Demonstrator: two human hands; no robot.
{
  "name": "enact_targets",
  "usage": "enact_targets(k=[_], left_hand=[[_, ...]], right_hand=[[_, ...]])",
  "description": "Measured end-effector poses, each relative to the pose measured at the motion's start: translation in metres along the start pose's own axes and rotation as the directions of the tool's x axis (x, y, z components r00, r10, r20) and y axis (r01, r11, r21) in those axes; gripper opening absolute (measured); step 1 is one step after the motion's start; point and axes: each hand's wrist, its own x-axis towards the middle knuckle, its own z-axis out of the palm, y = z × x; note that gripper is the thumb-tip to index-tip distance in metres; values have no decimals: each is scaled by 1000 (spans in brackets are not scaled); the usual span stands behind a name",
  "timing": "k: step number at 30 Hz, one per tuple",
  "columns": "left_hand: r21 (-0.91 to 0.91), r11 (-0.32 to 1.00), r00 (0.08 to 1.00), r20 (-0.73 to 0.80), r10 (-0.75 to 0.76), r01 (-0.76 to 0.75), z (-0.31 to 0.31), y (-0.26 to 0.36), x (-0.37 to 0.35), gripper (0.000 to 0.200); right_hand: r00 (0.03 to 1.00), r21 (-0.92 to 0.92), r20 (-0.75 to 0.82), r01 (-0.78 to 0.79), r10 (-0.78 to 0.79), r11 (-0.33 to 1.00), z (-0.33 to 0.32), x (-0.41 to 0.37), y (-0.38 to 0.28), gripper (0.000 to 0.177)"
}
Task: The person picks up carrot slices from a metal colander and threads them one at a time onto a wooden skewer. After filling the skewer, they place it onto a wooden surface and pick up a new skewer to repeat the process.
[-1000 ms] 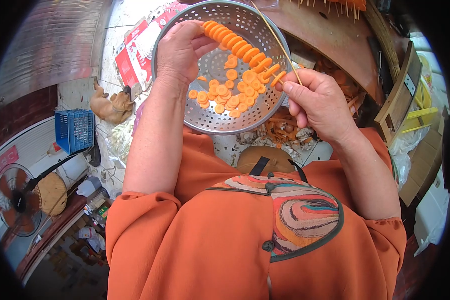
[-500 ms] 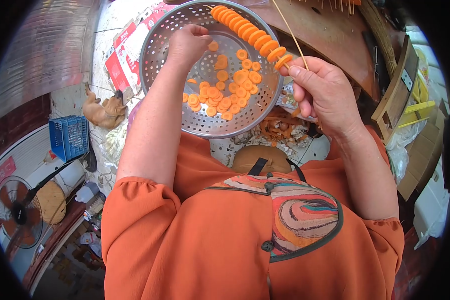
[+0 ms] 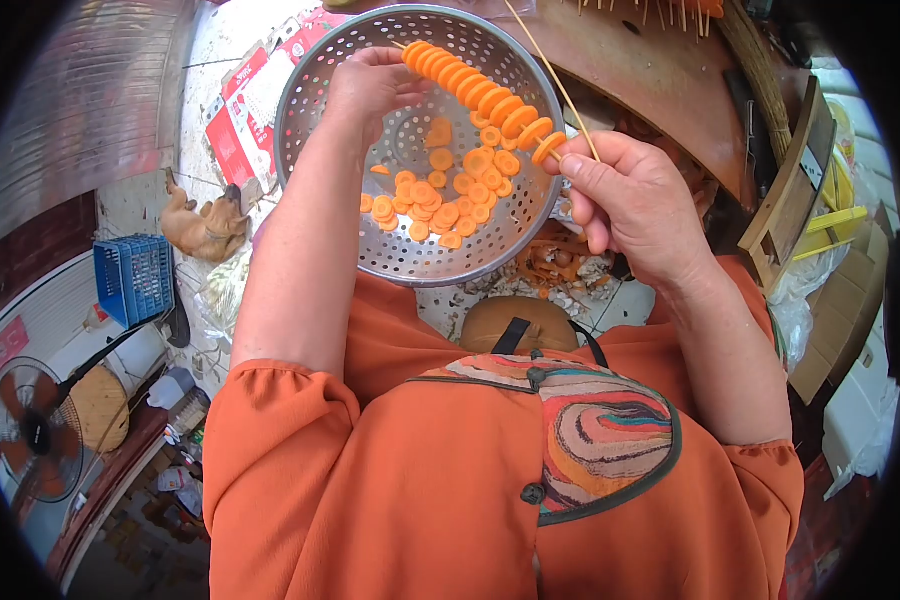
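My right hand (image 3: pixel 635 195) pinches the lower end of a thin wooden skewer threaded with a long row of orange carrot slices (image 3: pixel 480 95). A second, bare skewer (image 3: pixel 553 75) rises from the same hand. My left hand (image 3: pixel 370 88) is at the far end of the row, its fingers bent around the end slice near the skewer's tip; the fingertips are partly hidden. Both hands are over a perforated metal colander (image 3: pixel 420 262), tilted in front of my lap. Loose carrot slices (image 3: pixel 425 200) lie heaped in it.
A brown board (image 3: pixel 630 75) is at the upper right, with skewer ends along its far edge. A dog (image 3: pixel 205 225) lies on the floor at left, near a blue plastic basket (image 3: pixel 135 278) and a fan (image 3: pixel 38 430). Orange peelings (image 3: pixel 555 262) litter the floor by the colander.
My left hand has moved up from above the colander to the skewer's tip end. The carrot row has shifted slightly left and down, and the bare skewer leans further left.
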Motion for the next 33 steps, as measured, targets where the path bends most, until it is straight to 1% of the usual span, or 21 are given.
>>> enact_targets(k=[1, 2, 4, 5, 7, 10, 14, 16, 17, 19, 20, 22, 23, 25, 26, 28, 33], left_hand=[[-356, 932, 998, -27, 60, -66, -5, 9, -4, 24], [-354, 933, 997, -33, 63, -70, -11, 17, -9, 24], [-561, 823, 994, -8, 105, -91, -22, 28, -20, 26], [-560, 823, 994, -13, 107, -96, -26, 30, -23, 26], [-621, 779, 996, -46, 71, -85, -32, 31, -28, 29], [-627, 772, 994, -95, 60, -106, -34, 35, -32, 28], [-672, 735, 994, -109, 24, -92, -38, 34, -27, 23], [-650, 744, 988, -102, 115, -154, -44, 33, -23, 30], [-651, 744, 988, -102, 114, -153, -44, 34, -24, 30], [-498, 817, 956, -121, 266, -290, -41, 38, -28, 25], [-498, 818, 957, -121, 264, -289, -38, 42, -31, 25], [-443, 861, 965, -40, 261, -251, -32, 49, -36, 12], [-443, 861, 965, -40, 259, -249, -31, 49, -35, 12], [-557, 826, 982, 90, 164, -87, -28, 49, -34, 18], [-557, 826, 982, 91, 163, -85, -27, 49, -35, 18], [-536, 843, 978, 145, 147, -47, -24, 51, -38, 23], [-549, 834, 984, 110, 144, -60, -16, 54, -40, 25]], right_hand=[[1000, -11, 5, -2, 3, 1000, 0, 0, 1, 20], [1000, -10, 10, 2, -2, 1000, 1, 0, 2, 20], [1000, -8, 25, -6, 6, 1000, 3, 0, 2, 19], [1000, -9, 29, -2, 3, 1000, 3, 0, 2, 19], [999, -16, 34, -2, 2, 1000, 5, -1, 3, 19], [999, -10, 31, -6, 6, 1000, 8, -2, 2, 17], [999, -21, 37, 4, -3, 1000, 11, -1, 3, 17], [999, -26, 49, 14, -13, 1000, 11, 0, 3, 17], [999, -27, 49, 13, -12, 1000, 11, 0, 2, 17], [999, -19, 46, 7, -7, 1000, 11, 0, 1, 16], [999, -19, 46, 6, -5, 1000, 10, -1, 0, 16], [999, -9, 44, 4, -4, 1000, 8, -2, -1, 16], [999, -9, 44, 2, -2, 1000, 7, -3, -2, 16], [1000, 14, 16, 25, -26, 1000, 6, -4, -2, 16], [1000, 15, 15, 24, -24, 1000, 6, -4, -2, 16], [1000, 22, 3, 26, -26, 999, 6, -4, -2, 16], [999, 26, 2, 33, -33, 999, 7, -3, -3, 16]])
